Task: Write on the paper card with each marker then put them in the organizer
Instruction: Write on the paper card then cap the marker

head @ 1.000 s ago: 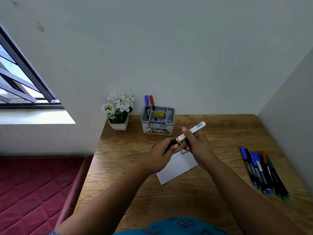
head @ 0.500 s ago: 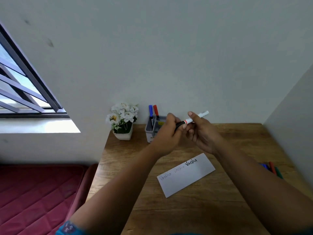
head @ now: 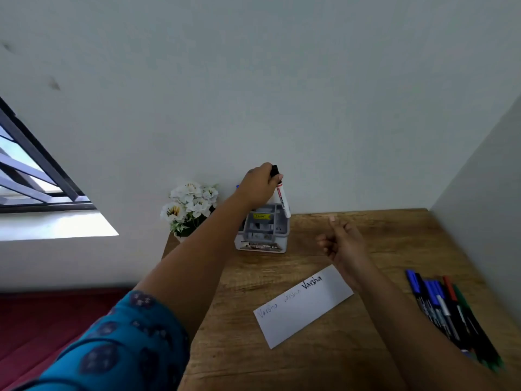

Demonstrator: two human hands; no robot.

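Hands now apart: left hand (head: 259, 184) gripping marker (head: 282, 197) upright over organizer (head: 263, 235), right hand (head: 342, 241) loosely curled, empty.

home room, wooden desk (head: 380, 232), barred window (head: 33, 176)

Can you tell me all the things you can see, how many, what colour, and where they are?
Marker: one, white with black cap, over the organizer.
Organizer: one, grey, back of the desk.
Paper card: one, white, written on, middle of the desk.
Loose markers: several, blue, black, red, green, right side of the desk.
Flower pot: one, white flowers, back left corner.
Desk: one, wooden.
Left hand: holds the marker.
Right hand: loosely curled, holds nothing.
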